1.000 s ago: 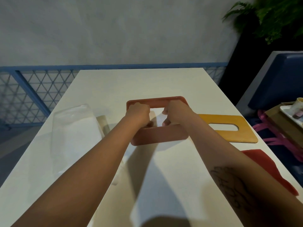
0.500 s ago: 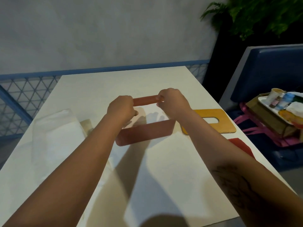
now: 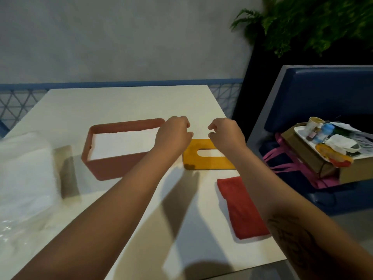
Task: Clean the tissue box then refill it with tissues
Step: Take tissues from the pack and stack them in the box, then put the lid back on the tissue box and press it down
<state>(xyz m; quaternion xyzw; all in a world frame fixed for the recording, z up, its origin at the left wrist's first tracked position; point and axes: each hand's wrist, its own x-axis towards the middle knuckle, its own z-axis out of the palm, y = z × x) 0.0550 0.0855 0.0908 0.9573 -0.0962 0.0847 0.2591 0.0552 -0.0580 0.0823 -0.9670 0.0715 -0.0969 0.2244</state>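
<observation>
Tissue box [image 3: 113,168] looks filled, lidless | left hand [image 3: 173,134], right hand [image 3: 226,134] loosely curled, empty | take wooden lid [image 3: 210,163] by both ends, seat level

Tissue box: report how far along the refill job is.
Done, it seems: the tissue box looks filled with white tissues, and the red cloth lies aside. In hand: nothing; the left hand and right hand hover empty by the yellow lid. Left: fit the lid on the box.
</observation>
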